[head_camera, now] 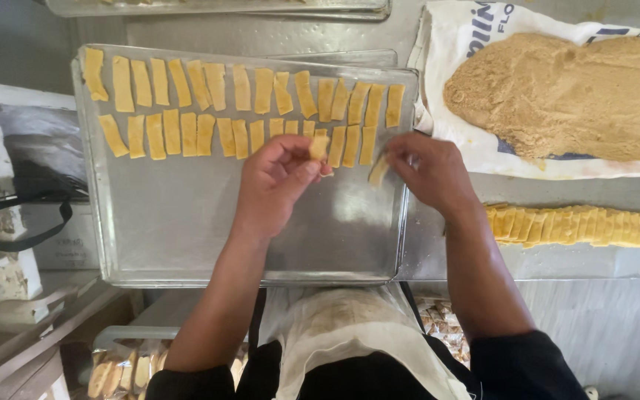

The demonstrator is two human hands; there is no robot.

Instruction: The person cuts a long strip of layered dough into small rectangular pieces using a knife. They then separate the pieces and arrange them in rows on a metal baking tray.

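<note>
The left hand [279,174] pinched a short, flat, pale-yellow dough strip [319,145] between its fingers over the metal tray [187,222]. At its 3 o'clock, the right hand [427,169] held a second dough strip [378,171], fingers clamped on it, by the tray's right rim.

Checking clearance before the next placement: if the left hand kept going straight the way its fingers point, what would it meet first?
Probably the second row of dough strips on the tray; the left hand holds a dough piece close to them, height unclear.
</note>
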